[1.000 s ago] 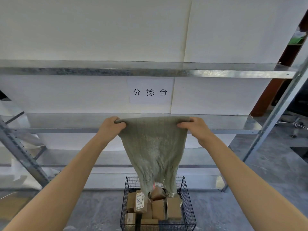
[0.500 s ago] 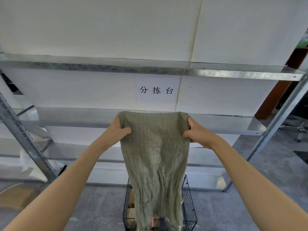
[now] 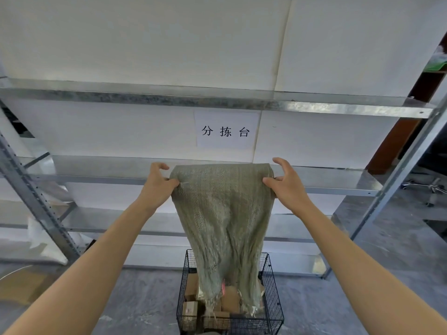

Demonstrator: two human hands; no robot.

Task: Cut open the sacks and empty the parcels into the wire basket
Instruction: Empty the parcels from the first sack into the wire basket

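Observation:
A limp grey-green woven sack hangs upside down in front of me, its frayed open end dangling into the black wire basket on the floor. My left hand pinches the sack's upper left corner with thumb and lower fingers, the forefinger lifted off. At the upper right corner my right hand pinches the edge with its thumb on the cloth and its upper fingers spread loose. Several brown cardboard parcels lie in the basket, partly hidden behind the sack.
Galvanised metal shelving stands just behind the sack against a white wall with a paper sign. Slanted shelf posts rise at left and right. The grey concrete floor surrounds the basket. An office chair base is far right.
Both hands have loosened, their upper fingers lifting off the sack's top corners. The sack's open end now hangs higher, so more of the basket and parcels shows than half a second ago.

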